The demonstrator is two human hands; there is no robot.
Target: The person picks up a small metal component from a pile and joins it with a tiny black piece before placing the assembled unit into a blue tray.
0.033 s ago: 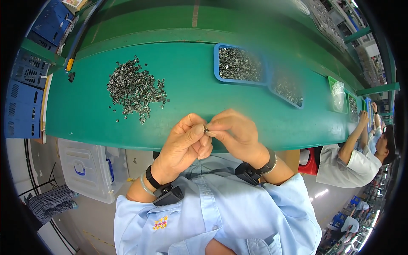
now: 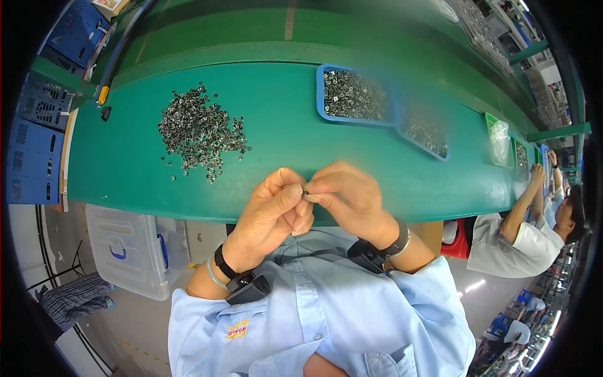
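Close to my body, over the near edge of the green table, my two hands meet at the fingertips. A tiny dark part (image 2: 304, 192) sits between them, mostly covered, so its exact kind cannot be told. My left hand (image 2: 271, 210) pinches it with thumb and forefinger, the other fingers curled. From the other side the thumb and forefinger of my right hand (image 2: 352, 200) grip it too. A loose pile of small black and silver metal parts (image 2: 200, 132) lies farther off to the left. Similar pieces fill a blue tray (image 2: 321, 113) beyond my hands.
A second blue tray (image 2: 422, 149), blurred, adjoins the first on the right. Farther right stands a green tray (image 2: 489, 122) with a clear bag (image 2: 500, 141). A co-worker (image 2: 512, 242) sits at the right. A lidded clear plastic box (image 2: 122, 251) stands below the table's left end.
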